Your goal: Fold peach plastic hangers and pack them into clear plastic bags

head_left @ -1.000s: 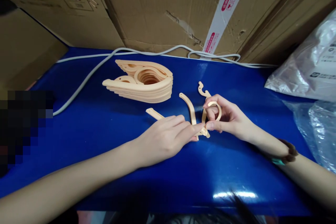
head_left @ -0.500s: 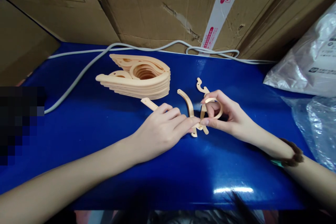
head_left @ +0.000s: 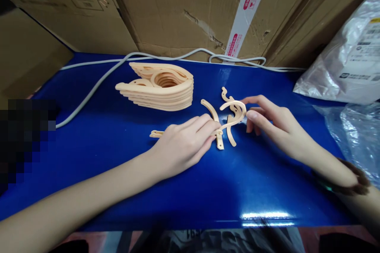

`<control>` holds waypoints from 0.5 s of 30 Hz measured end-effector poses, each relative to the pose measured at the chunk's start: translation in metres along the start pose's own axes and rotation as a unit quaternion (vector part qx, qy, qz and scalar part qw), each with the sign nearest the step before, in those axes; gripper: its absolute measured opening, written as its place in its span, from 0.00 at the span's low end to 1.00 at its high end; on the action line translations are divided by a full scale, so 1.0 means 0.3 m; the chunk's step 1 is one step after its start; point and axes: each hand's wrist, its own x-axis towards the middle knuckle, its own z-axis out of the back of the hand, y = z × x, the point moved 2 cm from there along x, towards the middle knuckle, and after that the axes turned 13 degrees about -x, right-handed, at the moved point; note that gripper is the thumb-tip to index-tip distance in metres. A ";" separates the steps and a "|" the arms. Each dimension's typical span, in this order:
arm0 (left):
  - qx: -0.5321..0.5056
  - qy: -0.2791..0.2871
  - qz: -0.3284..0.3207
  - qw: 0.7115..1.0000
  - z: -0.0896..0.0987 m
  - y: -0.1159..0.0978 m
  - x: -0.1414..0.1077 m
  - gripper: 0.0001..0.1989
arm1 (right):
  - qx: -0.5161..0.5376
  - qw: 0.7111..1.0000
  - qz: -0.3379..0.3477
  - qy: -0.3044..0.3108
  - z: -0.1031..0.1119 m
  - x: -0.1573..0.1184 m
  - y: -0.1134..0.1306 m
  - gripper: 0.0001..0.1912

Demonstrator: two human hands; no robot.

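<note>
My left hand (head_left: pixel 185 140) is closed on a beige folding-hanger arm (head_left: pixel 156 134), whose end sticks out to its left. At the fingertips this arm meets a hanger hook (head_left: pixel 242 108), which curves up to the right. My right hand (head_left: pixel 271 124) is just right of the hook's bend, with thumb and index finger apart and their tips very near or touching it. Beyond the left fingertips lies a loose curved hanger arm (head_left: pixel 211 110). Partly behind the held hook are other beige hanger pieces (head_left: pixel 230 136), one with a small hooked end.
A stack of folded beige hangers (head_left: pixel 166 95) stands farther back on the blue table (head_left: pixel 124 193). Behind it, a white cable (head_left: pixel 97 89) runs along cardboard boxes (head_left: pixel 166 16). Plastic bags (head_left: pixel 335 75) occupy the right side.
My right hand has loosened its pinch on the hook and shifted right. The hook has turned and shows its open curve; the arm in my left hand now lies flatter.
</note>
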 end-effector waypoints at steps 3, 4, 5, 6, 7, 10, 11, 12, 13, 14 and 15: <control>-0.100 -0.003 0.045 0.994 0.001 0.005 0.004 0.07 | -0.048 0.998 0.028 -0.033 -0.014 -0.009 -0.027 0.19; -0.143 -0.010 0.063 0.988 0.000 0.009 0.007 0.06 | -0.063 0.997 0.038 -0.039 -0.021 -0.010 -0.038 0.18; -0.191 -0.017 0.084 0.978 -0.002 0.014 0.011 0.05 | -0.079 0.995 0.050 -0.039 -0.030 -0.010 -0.049 0.18; -0.242 -0.023 0.108 0.964 -0.005 0.020 0.015 0.05 | -0.098 0.992 0.066 -0.034 -0.039 -0.009 -0.058 0.17; -0.294 -0.027 0.135 0.946 -0.008 0.026 0.018 0.06 | -0.117 0.989 0.085 -0.026 -0.047 -0.008 -0.065 0.16; -0.443 -0.022 0.218 0.869 -0.018 0.039 0.028 0.09 | -0.158 0.978 0.136 -0.010 -0.066 -0.006 -0.069 0.15; -0.481 -0.020 0.242 0.842 -0.020 0.041 0.030 0.09 | -0.168 0.975 0.146 -0.010 -0.068 -0.006 -0.067 0.14; -0.510 -0.021 0.263 0.818 -0.022 0.042 0.032 0.08 | -0.180 0.971 0.154 -0.012 -0.069 -0.006 -0.064 0.14; -0.532 -0.023 0.281 0.798 -0.023 0.044 0.033 0.09 | -0.191 0.968 0.162 -0.016 -0.070 -0.007 -0.060 0.14; -0.548 -0.026 0.296 0.782 -0.024 0.046 0.034 0.09 | -0.201 0.964 0.171 -0.019 -0.070 -0.008 -0.057 0.13; -0.560 -0.029 0.307 0.769 -0.026 0.047 0.034 0.09 | -0.210 0.961 0.179 -0.021 -0.070 -0.009 -0.054 0.13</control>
